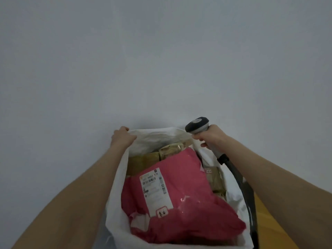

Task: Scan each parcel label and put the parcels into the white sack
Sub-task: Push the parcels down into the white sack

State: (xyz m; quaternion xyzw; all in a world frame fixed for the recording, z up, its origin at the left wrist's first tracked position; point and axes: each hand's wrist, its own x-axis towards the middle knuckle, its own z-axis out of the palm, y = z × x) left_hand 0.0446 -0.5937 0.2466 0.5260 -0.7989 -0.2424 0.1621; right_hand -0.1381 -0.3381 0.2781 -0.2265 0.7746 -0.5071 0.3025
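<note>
Left grip pinches the white sack rim; right grip clasps the barcode scanner. Hold the mouth wide so the pink parcel below settles.

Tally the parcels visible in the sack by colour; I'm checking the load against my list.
Pink parcel: 1
Brown parcels: 3 visible
Total: 4 showing in the white sack; any underneath are hidden.

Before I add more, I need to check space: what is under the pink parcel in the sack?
Brown parcels show beneath the pink parcel in the white sack; anything deeper is covered.
</note>
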